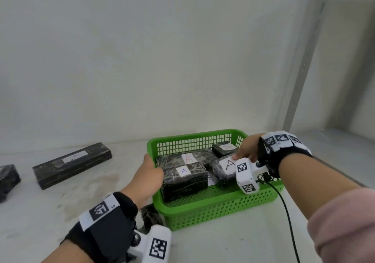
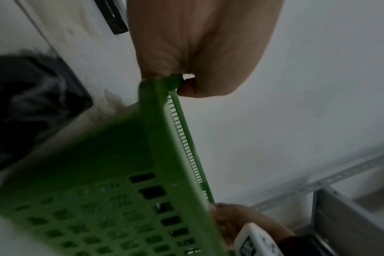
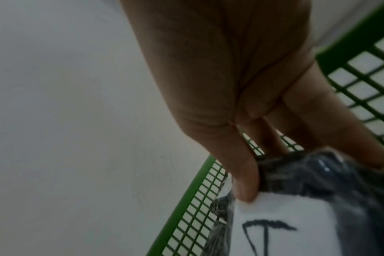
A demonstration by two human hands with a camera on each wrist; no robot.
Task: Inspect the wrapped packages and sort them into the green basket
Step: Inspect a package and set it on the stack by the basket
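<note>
Left hand (image 1: 149, 178) fingers pinch the green basket (image 1: 213, 208) rim; right hand (image 1: 246, 148) fingers seemingly grasp a wrapped package (image 1: 223, 169).

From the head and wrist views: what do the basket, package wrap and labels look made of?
Green basket: moulded plastic, matte, judging by its uniform colour and grid of holes.
Wrapped packages: dark contents under clear glossy film, probably plastic; wrinkles and glare streaks show.
Labels: white matte paper, seemingly, with handwritten A.
The left hand grips the basket rim.
</note>
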